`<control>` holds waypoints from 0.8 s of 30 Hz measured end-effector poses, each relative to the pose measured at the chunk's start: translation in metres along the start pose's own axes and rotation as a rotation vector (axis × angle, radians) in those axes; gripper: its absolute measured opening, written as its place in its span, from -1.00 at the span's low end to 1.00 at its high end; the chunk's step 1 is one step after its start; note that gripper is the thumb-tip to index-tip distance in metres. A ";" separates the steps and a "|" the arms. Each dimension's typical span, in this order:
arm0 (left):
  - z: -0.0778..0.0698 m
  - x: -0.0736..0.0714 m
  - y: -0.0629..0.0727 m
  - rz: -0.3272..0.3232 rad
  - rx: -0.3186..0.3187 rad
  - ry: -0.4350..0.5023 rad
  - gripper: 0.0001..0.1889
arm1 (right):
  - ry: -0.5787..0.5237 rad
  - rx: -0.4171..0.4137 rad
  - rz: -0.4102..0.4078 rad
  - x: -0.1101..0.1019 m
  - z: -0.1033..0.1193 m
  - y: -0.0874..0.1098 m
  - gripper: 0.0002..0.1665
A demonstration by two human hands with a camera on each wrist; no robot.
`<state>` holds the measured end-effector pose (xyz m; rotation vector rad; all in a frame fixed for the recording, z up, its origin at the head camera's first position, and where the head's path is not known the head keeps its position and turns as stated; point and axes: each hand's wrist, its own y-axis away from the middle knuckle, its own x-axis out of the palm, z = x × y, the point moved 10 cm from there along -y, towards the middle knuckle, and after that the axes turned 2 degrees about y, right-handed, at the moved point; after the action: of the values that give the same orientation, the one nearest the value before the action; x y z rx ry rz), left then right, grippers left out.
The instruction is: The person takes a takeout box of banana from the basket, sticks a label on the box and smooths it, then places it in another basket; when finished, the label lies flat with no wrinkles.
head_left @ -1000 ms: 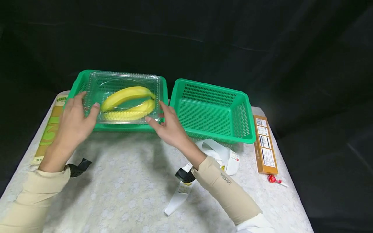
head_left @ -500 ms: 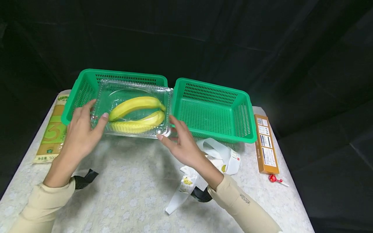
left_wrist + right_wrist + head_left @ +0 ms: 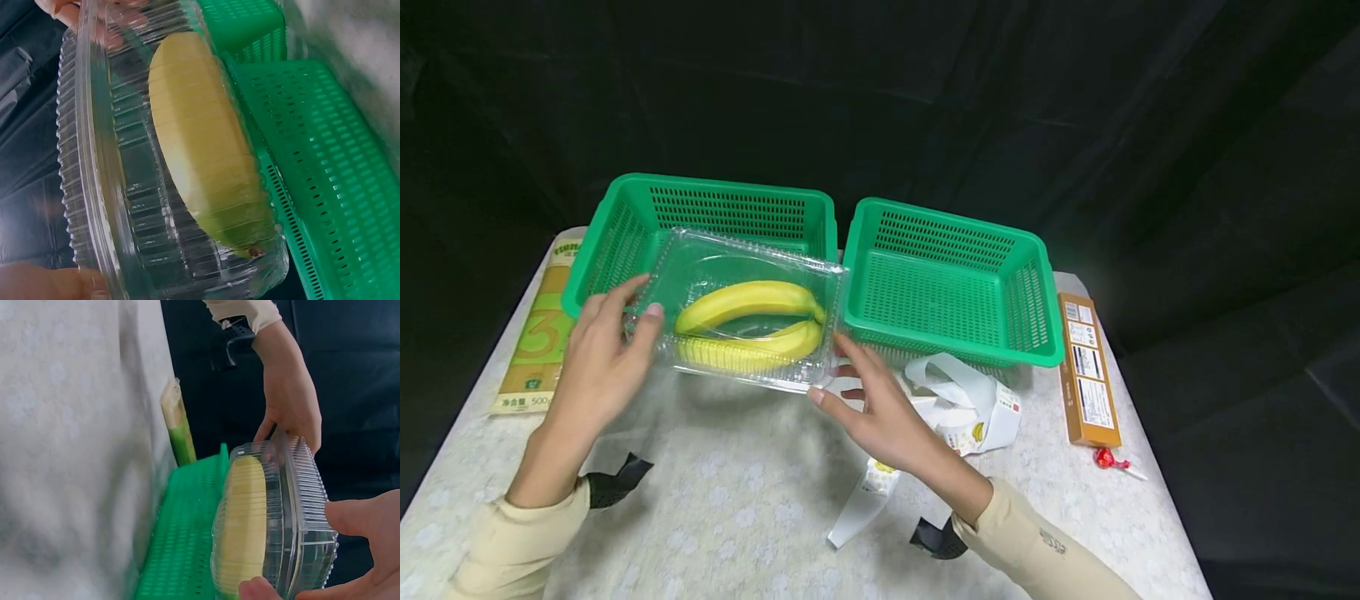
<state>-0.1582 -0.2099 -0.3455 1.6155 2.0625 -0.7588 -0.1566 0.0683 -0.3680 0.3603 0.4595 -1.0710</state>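
A clear plastic clamshell box (image 3: 715, 258) with yellow bananas (image 3: 752, 300) inside is held between both hands, overlapping the front of the left green basket (image 3: 741, 187) in the head view. My left hand (image 3: 602, 358) grips its left end, thumb on the near side. At the right end, my right hand (image 3: 883, 412) holds the near corner, thumb at the front edge. Up close in the left wrist view, one banana (image 3: 200, 144) shows through the ribbed wall. From the right wrist, the box (image 3: 312, 487) appears clear of the table, with the basket behind it.
To the right stands a second green basket (image 3: 940, 292). Crumpled white paper strips (image 3: 992, 417) with banana pictures lie before it. A green-and-tan food bag (image 3: 531, 350) lies at far left; an orange box (image 3: 1086, 375) and a red lollipop (image 3: 1108, 458) lie at far right.
Both hands have drawn the clamshell box from over the left basket toward me and slightly right. It has turned a little clockwise, and more of the basket shows behind it.
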 end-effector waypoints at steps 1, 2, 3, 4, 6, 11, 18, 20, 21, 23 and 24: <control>0.000 0.000 0.002 0.001 0.000 0.008 -0.45 | -0.005 -0.003 -0.001 0.000 0.000 0.002 -0.11; 0.000 0.000 0.003 0.005 -0.003 0.019 -0.45 | -0.008 -0.002 0.000 0.000 -0.001 0.004 -0.11; 0.000 0.000 0.005 0.008 -0.005 0.027 -0.46 | -0.009 0.001 -0.001 -0.001 -0.001 0.007 -0.11; 0.001 0.001 0.006 0.010 -0.008 0.035 -0.47 | -0.012 0.003 0.000 -0.001 -0.001 0.009 -0.12; 0.003 0.002 0.009 0.018 -0.016 0.049 -0.48 | -0.013 0.006 0.002 -0.002 -0.003 0.012 -0.13; 0.011 0.006 0.016 0.027 -0.034 0.057 -0.50 | 0.005 0.020 0.005 -0.003 -0.006 0.021 -0.14; 0.016 0.010 0.027 0.046 -0.053 0.062 -0.51 | -0.011 0.035 0.028 -0.002 -0.014 0.028 -0.16; 0.018 0.012 0.030 0.072 -0.066 0.061 -0.50 | -0.019 0.045 0.040 -0.002 -0.017 0.031 -0.17; 0.020 0.013 0.032 0.084 -0.071 0.065 -0.50 | -0.022 0.050 0.046 -0.002 -0.019 0.033 -0.17; 0.021 0.014 0.035 0.106 -0.076 0.069 -0.51 | -0.020 0.058 0.052 -0.002 -0.021 0.036 -0.17; 0.022 0.015 0.036 0.115 -0.076 0.070 -0.51 | -0.024 0.060 0.052 -0.003 -0.021 0.038 -0.17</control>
<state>-0.1270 -0.2062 -0.3772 1.7232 2.0003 -0.5852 -0.1277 0.0972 -0.3824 0.4100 0.3951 -1.0390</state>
